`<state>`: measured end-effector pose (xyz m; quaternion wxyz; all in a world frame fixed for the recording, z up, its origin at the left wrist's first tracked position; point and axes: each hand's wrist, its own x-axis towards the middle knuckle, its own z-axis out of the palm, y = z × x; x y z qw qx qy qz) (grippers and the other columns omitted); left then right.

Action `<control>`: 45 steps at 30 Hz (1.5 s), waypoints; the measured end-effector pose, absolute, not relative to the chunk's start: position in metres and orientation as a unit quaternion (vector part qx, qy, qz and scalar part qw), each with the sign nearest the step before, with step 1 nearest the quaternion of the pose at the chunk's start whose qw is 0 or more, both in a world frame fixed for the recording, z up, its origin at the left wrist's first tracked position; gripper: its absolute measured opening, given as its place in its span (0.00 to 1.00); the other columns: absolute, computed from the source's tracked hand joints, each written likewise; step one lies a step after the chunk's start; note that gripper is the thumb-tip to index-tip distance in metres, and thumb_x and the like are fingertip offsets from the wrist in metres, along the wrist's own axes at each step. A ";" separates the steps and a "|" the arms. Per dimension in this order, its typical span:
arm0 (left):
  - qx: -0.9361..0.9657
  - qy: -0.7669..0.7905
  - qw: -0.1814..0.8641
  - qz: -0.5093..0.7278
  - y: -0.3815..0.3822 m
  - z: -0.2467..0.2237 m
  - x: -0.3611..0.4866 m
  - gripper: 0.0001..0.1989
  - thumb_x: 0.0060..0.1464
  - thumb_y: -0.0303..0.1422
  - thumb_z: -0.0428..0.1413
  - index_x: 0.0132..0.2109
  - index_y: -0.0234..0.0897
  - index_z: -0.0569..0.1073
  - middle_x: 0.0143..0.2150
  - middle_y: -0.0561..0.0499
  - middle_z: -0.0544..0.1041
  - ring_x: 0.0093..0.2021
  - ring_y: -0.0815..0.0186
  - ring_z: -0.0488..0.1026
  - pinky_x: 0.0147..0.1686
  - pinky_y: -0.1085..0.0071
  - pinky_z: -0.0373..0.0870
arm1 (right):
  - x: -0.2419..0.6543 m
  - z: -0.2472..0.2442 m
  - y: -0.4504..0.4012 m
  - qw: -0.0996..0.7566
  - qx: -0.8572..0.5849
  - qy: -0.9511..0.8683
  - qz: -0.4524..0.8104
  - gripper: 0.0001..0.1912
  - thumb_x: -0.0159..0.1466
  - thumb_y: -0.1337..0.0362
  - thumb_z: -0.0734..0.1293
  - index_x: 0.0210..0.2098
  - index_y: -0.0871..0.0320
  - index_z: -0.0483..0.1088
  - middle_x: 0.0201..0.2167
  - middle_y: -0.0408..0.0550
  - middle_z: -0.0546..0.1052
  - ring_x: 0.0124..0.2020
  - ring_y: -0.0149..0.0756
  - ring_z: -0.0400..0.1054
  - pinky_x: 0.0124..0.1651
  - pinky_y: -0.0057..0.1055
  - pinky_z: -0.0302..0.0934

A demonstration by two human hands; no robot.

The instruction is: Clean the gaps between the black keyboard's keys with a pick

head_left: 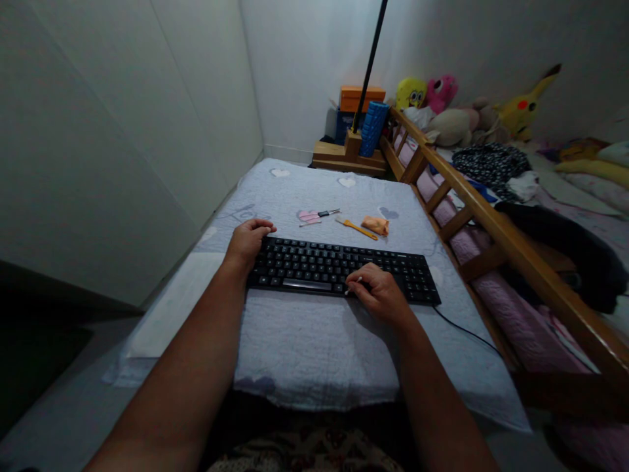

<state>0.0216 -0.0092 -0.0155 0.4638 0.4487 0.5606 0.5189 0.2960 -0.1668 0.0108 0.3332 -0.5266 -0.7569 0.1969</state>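
Note:
A black keyboard [299, 262] lies across the light cloth, its cable [466, 337] running off to the right. My left hand [248, 241] is at its upper left corner, fingers closed against that end. Over the lower keys, right of the space bar, my right hand [376, 288] pinches a white cotton swab [354, 286], whose lower tip is by the keyboard's front edge. Behind the keyboard lie a yellow-handled brush [361, 229], a crumpled orange cloth [376, 225], a slim dark-handled tool [327, 213] and another thin swab-like stick [310, 224].
The table's cloth [314, 347] has heart prints. A white sheet [171, 301] lies at the left, near a pale panel [147, 131]. A wooden bed rail [457, 190] borders the right side. Beyond the far edge stand a blue roller [374, 128], an orange box [361, 98] and a dark pole [371, 62].

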 end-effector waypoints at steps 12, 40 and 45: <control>0.452 0.565 0.458 0.516 -0.010 -0.015 0.022 0.06 0.41 0.30 0.58 0.31 0.37 0.76 0.33 0.48 0.80 0.41 0.59 0.75 0.51 0.60 0.67 | 0.294 0.008 -0.165 0.352 -0.513 -0.762 0.179 0.07 0.65 0.70 0.65 0.35 0.56 0.75 0.32 0.48 0.78 0.38 0.39 0.69 0.42 0.36 0.63; 0.441 0.558 0.470 0.523 -0.008 -0.017 0.022 0.05 0.40 0.29 0.58 0.30 0.37 0.74 0.32 0.49 0.79 0.39 0.60 0.75 0.49 0.61 0.67 | 0.300 0.008 -0.167 0.331 -0.532 -0.754 0.197 0.07 0.64 0.70 0.64 0.33 0.57 0.75 0.32 0.49 0.76 0.37 0.38 0.69 0.41 0.35 0.62; 0.446 0.563 0.463 0.518 -0.008 -0.016 0.022 0.05 0.41 0.29 0.58 0.30 0.37 0.75 0.32 0.48 0.79 0.40 0.59 0.75 0.49 0.61 0.68 | 0.300 0.008 -0.167 0.325 -0.536 -0.754 0.195 0.07 0.63 0.71 0.65 0.33 0.57 0.75 0.32 0.49 0.76 0.37 0.38 0.70 0.41 0.35 0.62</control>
